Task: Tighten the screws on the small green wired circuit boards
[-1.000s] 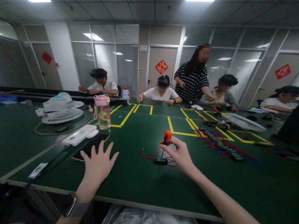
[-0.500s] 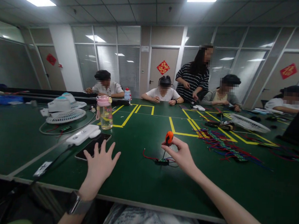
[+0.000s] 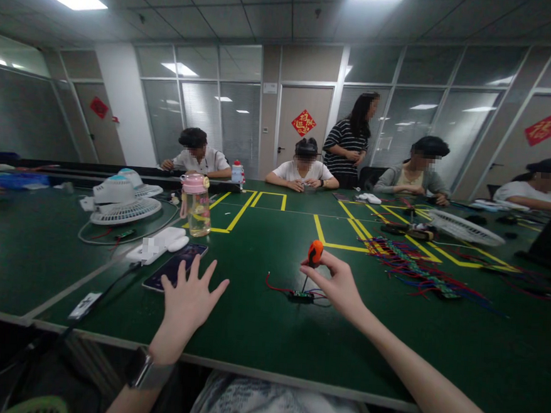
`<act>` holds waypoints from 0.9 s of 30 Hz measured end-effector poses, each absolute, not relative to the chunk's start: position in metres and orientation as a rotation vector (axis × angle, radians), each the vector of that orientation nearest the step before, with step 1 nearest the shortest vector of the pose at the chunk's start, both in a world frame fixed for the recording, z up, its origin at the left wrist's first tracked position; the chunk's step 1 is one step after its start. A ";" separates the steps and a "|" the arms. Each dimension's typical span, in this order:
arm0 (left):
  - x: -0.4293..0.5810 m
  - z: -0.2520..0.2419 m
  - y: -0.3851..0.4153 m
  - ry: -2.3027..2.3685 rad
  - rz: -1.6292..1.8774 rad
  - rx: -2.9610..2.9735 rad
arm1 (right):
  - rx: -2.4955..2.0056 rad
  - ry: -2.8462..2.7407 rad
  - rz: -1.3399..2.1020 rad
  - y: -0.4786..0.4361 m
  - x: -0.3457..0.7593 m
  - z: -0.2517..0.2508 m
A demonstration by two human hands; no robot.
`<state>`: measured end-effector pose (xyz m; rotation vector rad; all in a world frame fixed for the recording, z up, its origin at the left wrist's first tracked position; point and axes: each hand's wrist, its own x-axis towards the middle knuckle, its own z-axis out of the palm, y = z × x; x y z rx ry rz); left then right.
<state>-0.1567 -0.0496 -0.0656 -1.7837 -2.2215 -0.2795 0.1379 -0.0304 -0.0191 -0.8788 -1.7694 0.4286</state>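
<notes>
Tabletop [image 3: 257,334] smooth, green, marked with strips of yellow tape [image 3: 240,211]. A small oblong circuit board [image 3: 301,296] lay flat on it, thin red and blue wires curling off. Right hand [image 3: 340,288] pinched a screwdriver [image 3: 315,253], its bulbous orange-and-black handle up, slim dark shaft slanting down to the board. At the board's 9 o'clock, left hand [image 3: 187,307] held nothing, fingers fanned wide, overlapping a glossy phone [image 3: 170,264]; contact unclear. Clear, pink-lidded bottle [image 3: 200,209] at 10.

In the right hand [image 3: 340,289], an orange-and-black screwdriver [image 3: 315,253]; below it, a green board [image 3: 301,296] with red and blue wires [image 3: 276,288]; beyond, yellow tape [image 3: 343,246] on the dark green bench [image 3: 257,337].
</notes>
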 end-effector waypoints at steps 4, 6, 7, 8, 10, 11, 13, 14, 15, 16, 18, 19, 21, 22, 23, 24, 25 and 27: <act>-0.156 -0.066 -0.050 -2.230 -0.279 -1.780 | -0.880 -1.764 0.434 -0.030 0.138 -0.019; -0.156 -0.065 -0.050 -2.236 -0.275 -1.783 | -0.874 -1.764 0.436 -0.031 0.138 -0.019; -0.156 -0.065 -0.050 -2.231 -0.273 -1.781 | -0.872 -1.764 0.435 -0.031 0.138 -0.018; -0.156 -0.065 -0.050 -2.222 -0.269 -1.779 | -0.873 -1.764 0.433 -0.031 0.137 -0.018; -0.156 -0.065 -0.050 -2.201 -0.261 -1.775 | -0.878 -1.762 0.429 -0.031 0.137 -0.018; -0.156 -0.065 -0.050 -2.193 -0.258 -1.773 | -0.881 -1.761 0.426 -0.031 0.137 -0.018; -0.156 -0.066 -0.050 -2.182 -0.253 -1.778 | -0.883 -1.761 0.424 -0.031 0.137 -0.019; -0.156 -0.066 -0.050 -2.175 -0.254 -1.780 | -0.882 -1.762 0.424 -0.031 0.137 -0.019; -0.156 -0.066 -0.050 -2.166 -0.256 -1.785 | -0.882 -1.763 0.423 -0.031 0.137 -0.019; -0.157 -0.067 -0.050 -2.152 -0.258 -1.795 | -0.882 -1.765 0.424 -0.031 0.137 -0.019; -0.158 -0.068 -0.050 -2.120 -0.271 -1.822 | -0.882 -1.768 0.427 -0.031 0.137 -0.018; -0.158 -0.068 -0.050 -2.106 -0.279 -1.839 | -0.882 -1.768 0.430 -0.031 0.137 -0.018; -0.159 -0.068 -0.049 -2.094 -0.290 -1.881 | -0.880 -1.767 0.436 -0.032 0.137 -0.017; -0.160 -0.067 -0.049 -2.094 -0.296 -1.899 | -0.879 -1.766 0.438 -0.033 0.137 -0.016; -0.160 -0.067 -0.048 -2.093 -0.304 -1.917 | -0.879 -1.765 0.437 -0.033 0.136 -0.016; -0.160 -0.068 -0.048 -2.089 -0.314 -1.936 | -0.879 -1.764 0.436 -0.033 0.136 -0.015; -0.161 -0.068 -0.047 -2.078 -0.326 -1.958 | -0.879 -1.765 0.436 -0.033 0.136 -0.015; -0.161 -0.069 -0.046 -2.035 -0.347 -2.016 | -0.880 -1.768 0.438 -0.033 0.136 -0.016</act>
